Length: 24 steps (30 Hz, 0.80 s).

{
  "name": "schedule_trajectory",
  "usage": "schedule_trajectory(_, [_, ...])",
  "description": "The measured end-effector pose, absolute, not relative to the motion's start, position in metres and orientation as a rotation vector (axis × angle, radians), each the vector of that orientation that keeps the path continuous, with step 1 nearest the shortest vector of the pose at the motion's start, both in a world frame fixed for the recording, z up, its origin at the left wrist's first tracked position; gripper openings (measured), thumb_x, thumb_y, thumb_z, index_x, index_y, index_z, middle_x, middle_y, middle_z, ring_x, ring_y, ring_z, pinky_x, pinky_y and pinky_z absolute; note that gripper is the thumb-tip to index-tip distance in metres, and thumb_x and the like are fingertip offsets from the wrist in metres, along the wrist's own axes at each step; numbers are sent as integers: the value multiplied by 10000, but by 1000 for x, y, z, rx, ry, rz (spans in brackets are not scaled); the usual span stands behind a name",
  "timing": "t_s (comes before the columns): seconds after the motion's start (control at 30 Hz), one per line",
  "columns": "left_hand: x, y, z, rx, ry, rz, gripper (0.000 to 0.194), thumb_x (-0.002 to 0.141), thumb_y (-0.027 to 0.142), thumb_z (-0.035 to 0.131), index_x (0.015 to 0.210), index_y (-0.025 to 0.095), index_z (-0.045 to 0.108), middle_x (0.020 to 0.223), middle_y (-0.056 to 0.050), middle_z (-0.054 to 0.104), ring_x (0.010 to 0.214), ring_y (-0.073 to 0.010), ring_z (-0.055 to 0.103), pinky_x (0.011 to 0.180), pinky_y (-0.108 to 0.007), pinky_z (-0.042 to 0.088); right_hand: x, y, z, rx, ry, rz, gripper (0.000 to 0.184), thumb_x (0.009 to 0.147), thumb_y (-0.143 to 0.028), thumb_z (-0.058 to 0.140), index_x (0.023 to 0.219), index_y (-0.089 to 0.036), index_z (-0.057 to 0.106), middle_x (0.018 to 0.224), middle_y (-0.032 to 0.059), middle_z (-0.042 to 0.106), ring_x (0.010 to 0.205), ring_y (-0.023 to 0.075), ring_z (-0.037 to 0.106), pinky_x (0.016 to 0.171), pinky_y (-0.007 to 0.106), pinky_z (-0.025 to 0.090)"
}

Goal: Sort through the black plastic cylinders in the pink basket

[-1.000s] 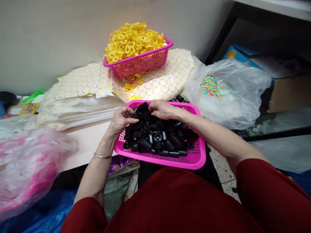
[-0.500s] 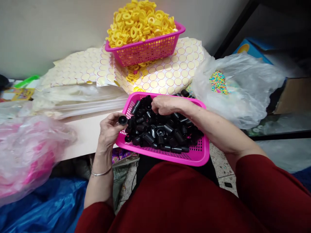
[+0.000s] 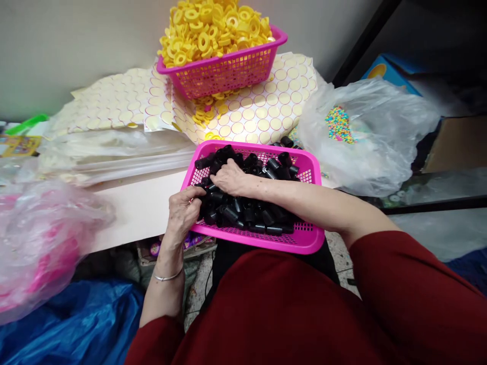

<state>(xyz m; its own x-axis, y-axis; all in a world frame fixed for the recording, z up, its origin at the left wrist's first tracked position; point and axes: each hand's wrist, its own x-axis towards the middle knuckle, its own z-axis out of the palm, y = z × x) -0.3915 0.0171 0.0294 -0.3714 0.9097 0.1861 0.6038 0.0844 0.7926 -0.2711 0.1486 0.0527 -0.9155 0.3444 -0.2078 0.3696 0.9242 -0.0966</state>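
A pink plastic basket [image 3: 315, 238] at the front of the table holds a heap of short black plastic cylinders [image 3: 249, 213], hollow at the ends where these show. At its left rim my left hand [image 3: 183, 210] is closed, with a black cylinder pinched at the fingertips and partly hidden by them. My right hand [image 3: 230, 178] reaches across the basket into the left half of the heap. Its fingers are curled down among the cylinders, and whatever lies between them is hidden. A few more black cylinders [image 3: 286, 142] lie just behind the basket's far rim.
Behind stands a second pink basket [image 3: 224, 76], piled with yellow plastic rings [image 3: 213, 30], on sheets of round stickers [image 3: 247, 119]. A clear bag with colourful beads [image 3: 338, 124] is at right. At left lie a bag of pink pieces [image 3: 53, 243] and a blue sheet [image 3: 72, 319].
My right hand has moved left and nearer me within the heap, and the cylinders there have shifted. My left hand has moved slightly right and down, turning the black piece from view.
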Motion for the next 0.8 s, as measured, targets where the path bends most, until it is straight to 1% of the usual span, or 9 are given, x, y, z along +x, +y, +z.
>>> schedule_trajectory(0.07, [-390,17,29,1452,2041,1237,269,612,159,455,710,196,703,765,-7,703,760,-175,643,780,-288,517,-276,148,52,581,2901,-165,319,909,-115,373,960,-89,687,973,196,707,983,294,643,866,456,372])
schedule_trajectory(0.13, [-389,17,28,1437,2053,1252,249,617,169,467,698,200,700,767,-5,704,767,-174,644,783,-286,513,-279,150,52,521,2907,-157,307,896,-106,388,930,-88,693,980,194,706,997,295,641,844,434,392])
schedule_trajectory(0.27, [-390,17,27,1423,2042,1258,240,620,178,474,694,203,700,748,-1,699,738,-167,638,760,-281,509,-282,156,49,261,2865,-191,259,843,-107,481,993,-111,692,1011,157,708,997,258,650,780,346,441])
schedule_trajectory(0.4, [-391,20,28,1396,2060,1240,224,611,195,481,669,209,697,711,5,691,714,-170,630,746,-289,506,-291,155,49,388,2777,-141,256,839,-97,490,992,-83,694,984,174,708,970,251,658,765,323,463])
schedule_trajectory(0.47, [-391,20,28,1396,2052,1252,207,613,208,493,658,208,696,707,2,689,717,-172,629,748,-293,503,-293,156,51,402,2767,-172,241,800,-107,539,982,-86,697,988,171,706,970,254,654,769,313,461])
schedule_trajectory(0.53, [-391,20,28,1388,2039,1278,195,619,215,508,661,205,699,706,1,685,716,-169,625,740,-291,496,-288,162,54,431,2812,-261,255,758,-149,588,985,-100,695,987,160,704,960,259,651,759,304,452])
schedule_trajectory(0.6, [-391,19,28,1336,2026,1327,183,623,220,527,672,199,702,698,1,676,697,-161,614,703,-282,490,-276,169,56,500,2935,-387,277,745,-201,599,993,-117,691,955,136,705,927,254,645,743,300,436])
schedule_trajectory(0.73, [-388,20,35,1157,1933,1468,163,616,224,591,730,183,700,746,-4,668,667,-142,593,626,-258,483,-242,175,59,575,3274,-760,315,753,-230,585,1038,-112,651,877,73,678,817,181,602,717,265,407])
schedule_trajectory(0.8, [-381,22,41,1084,1798,1517,236,597,216,644,822,176,700,817,-20,676,705,-145,606,624,-254,489,-228,172,62,506,3383,-930,308,757,-242,589,1037,-121,635,866,52,661,790,158,573,721,257,406])
